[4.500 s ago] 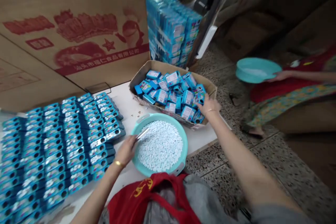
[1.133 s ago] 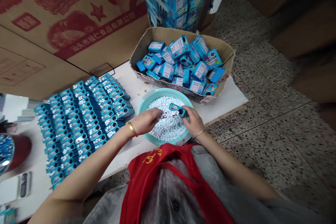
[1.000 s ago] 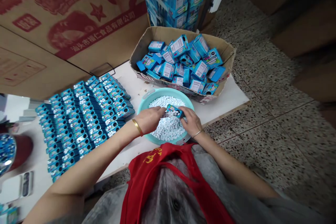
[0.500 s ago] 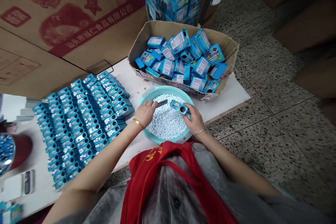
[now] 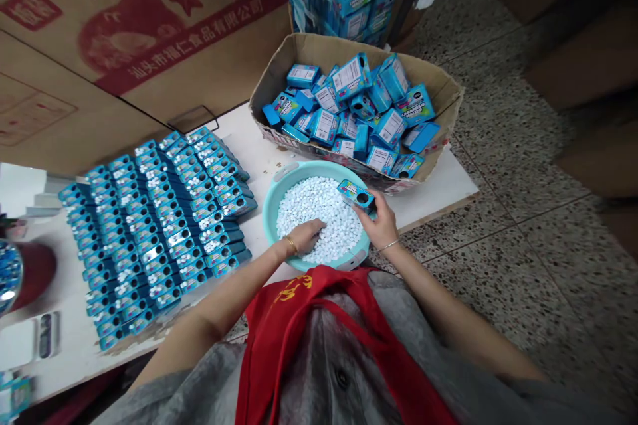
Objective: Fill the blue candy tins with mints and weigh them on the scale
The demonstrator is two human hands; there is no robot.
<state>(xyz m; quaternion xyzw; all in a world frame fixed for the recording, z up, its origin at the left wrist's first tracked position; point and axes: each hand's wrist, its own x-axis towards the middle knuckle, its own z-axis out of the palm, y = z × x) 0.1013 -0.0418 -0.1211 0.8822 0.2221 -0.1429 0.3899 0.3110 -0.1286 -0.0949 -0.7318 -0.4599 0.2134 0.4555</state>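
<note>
- Presently, the right hand [image 5: 381,219] grips a small blue box [image 5: 355,194] over the right side of the basin [image 5: 270,206].
- Its visible face's long axis slants from upper left to lower right, the round hole at the lower-right end.
- Fingertips of the left hand [image 5: 306,237] dip into white pellets [image 5: 319,202]; whether they hold anything is hidden.
- The basin sits by the near edge of the table [image 5: 239,125], beside an open carton [image 5: 433,73].
</note>
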